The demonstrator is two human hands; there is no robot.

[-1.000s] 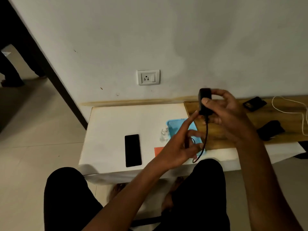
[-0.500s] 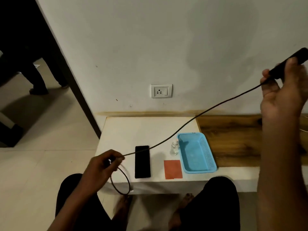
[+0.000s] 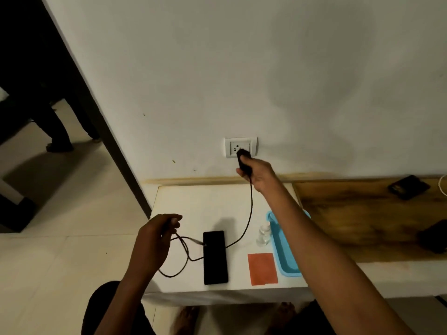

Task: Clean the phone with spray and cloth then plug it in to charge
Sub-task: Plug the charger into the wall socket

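Note:
A black phone (image 3: 215, 257) lies flat on the white table (image 3: 193, 201). My right hand (image 3: 257, 174) grips a black charger adapter (image 3: 243, 160) and holds it against the white wall socket (image 3: 240, 147). A black cable (image 3: 250, 213) hangs from the adapter, crosses the phone's top and loops at the left. My left hand (image 3: 154, 238) pinches the cable near its plug end, whose tip lies at the phone's upper left edge. A small clear spray bottle (image 3: 263, 235) stands beside a blue basket (image 3: 285, 257). An orange cloth (image 3: 263, 269) lies flat right of the phone.
A wooden surface (image 3: 362, 221) adjoins the table on the right, with dark objects (image 3: 408, 187) and a white cable (image 3: 443, 187) on it. A dark door frame (image 3: 96, 117) stands at left, with another person's legs (image 3: 60, 131) beyond. My knees are under the table's front edge.
My right hand swung the adapter from high at the right down to the wall socket. The taut cable went slack and now lies across the phone. My left hand moved up onto the table.

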